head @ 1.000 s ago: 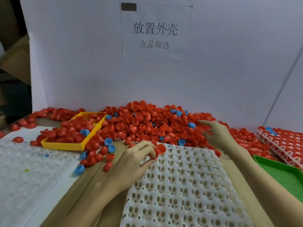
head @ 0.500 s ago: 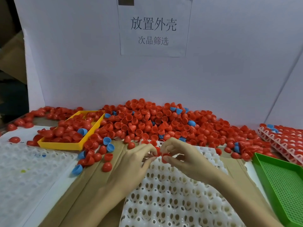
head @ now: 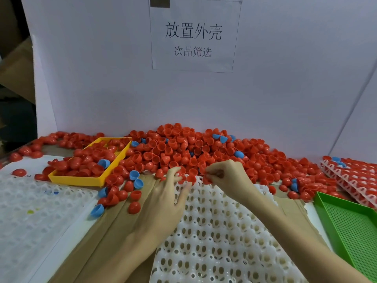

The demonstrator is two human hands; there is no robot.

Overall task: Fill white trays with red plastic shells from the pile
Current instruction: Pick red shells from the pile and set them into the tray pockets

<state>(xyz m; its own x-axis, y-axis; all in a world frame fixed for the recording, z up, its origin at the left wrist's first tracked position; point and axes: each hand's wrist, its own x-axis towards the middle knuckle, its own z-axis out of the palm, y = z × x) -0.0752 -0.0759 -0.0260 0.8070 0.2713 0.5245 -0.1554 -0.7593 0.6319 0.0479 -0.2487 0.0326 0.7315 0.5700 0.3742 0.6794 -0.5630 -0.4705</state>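
Both hands at far edge of white tray (head: 220, 231), just short of the red shell pile (head: 183, 152); right hand (head: 226, 176) clenched round red shells, likely stock for feeding cells; left hand (head: 169, 193) fingers loose, touching a shell (head: 190, 178) on tray's far row, nearly all cells unfilled

The pile (head: 193, 154) lies behind the tray (head: 220, 231) (bin (head: 89, 180) to its left).

We list red shells (head: 183, 152): smooth, glossy plastic. White tray (head: 220, 231): matt, slightly translucent plastic, full of holes. Yellow tray (head: 81, 179) and green tray (head: 350, 225): perforated plastic, dull sheen. Tabletop covering (head: 114, 231): matt brown cardboard. Sign (head: 193, 35): plain matt paper.
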